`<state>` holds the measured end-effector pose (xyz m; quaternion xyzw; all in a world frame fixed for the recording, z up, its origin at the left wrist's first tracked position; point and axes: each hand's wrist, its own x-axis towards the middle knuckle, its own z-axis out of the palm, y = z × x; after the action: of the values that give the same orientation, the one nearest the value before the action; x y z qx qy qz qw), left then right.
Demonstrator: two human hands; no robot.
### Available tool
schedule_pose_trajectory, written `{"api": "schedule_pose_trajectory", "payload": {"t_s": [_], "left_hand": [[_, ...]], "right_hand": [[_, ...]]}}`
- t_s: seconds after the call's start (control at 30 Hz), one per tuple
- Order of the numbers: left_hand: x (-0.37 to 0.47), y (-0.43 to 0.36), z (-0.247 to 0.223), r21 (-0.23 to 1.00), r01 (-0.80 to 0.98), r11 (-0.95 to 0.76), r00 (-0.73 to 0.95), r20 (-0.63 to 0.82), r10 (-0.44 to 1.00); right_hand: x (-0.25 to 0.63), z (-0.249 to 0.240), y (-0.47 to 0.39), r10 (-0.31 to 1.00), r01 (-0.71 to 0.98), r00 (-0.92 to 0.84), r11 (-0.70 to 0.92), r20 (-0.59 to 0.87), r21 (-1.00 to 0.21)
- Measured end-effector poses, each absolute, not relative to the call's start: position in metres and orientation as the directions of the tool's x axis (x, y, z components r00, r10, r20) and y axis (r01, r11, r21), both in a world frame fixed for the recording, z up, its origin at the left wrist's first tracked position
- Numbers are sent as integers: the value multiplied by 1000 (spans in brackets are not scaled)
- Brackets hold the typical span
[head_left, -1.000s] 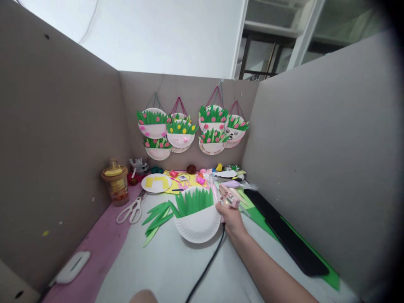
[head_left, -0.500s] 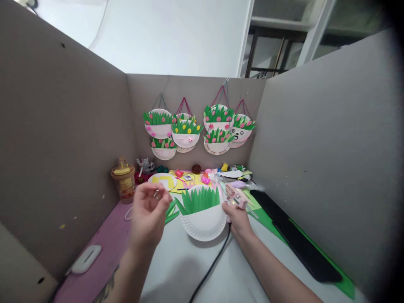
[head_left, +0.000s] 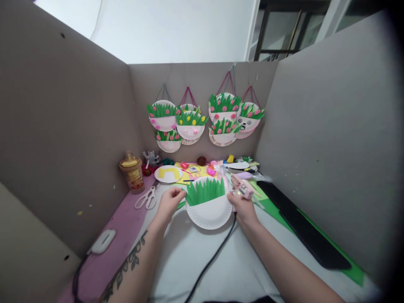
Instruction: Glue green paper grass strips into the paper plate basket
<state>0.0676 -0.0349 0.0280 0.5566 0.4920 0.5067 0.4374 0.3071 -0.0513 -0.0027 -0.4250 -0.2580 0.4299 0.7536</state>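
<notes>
A white paper plate pocket, with a fringe of green paper grass standing out of it, is held up over the table. My right hand grips its right edge under the thumb. The same hand is wrapped round a pink glue gun, whose black cord trails down the table. At the left edge of the fringe, my left hand is closed in a pinch on the outermost green paper blade. Some more green paper shows behind that hand, partly hidden.
White-handled scissors and a lidded brown cup stand left. A white plate with yellow pieces lies behind. Finished plate pockets hang on the back panel. A long black object lies right; a white case sits front left.
My left hand has come down and right, from raised beside the plate to its left edge. The scissors it covered now show. My right hand keeps its hold; the view has shifted.
</notes>
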Motion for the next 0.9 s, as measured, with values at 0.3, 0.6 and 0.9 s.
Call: {"api": "schedule_pose_trajectory", "payload": {"t_s": [0.3,0.6,0.9], "left_hand": [[65,-33,21,935,319,-154,12,158,987],[64,-33,20,921,365,-135,100,106,989],[68,-44,25,897,426,-116,152,55,987]], "right_hand": [[304,-4,-55,851,-366,524,249,22,-897],[306,-5,-54,843,-381,536,292,48,-878],[309,-7,-47,820,-418,572,326,34,-848]]}}
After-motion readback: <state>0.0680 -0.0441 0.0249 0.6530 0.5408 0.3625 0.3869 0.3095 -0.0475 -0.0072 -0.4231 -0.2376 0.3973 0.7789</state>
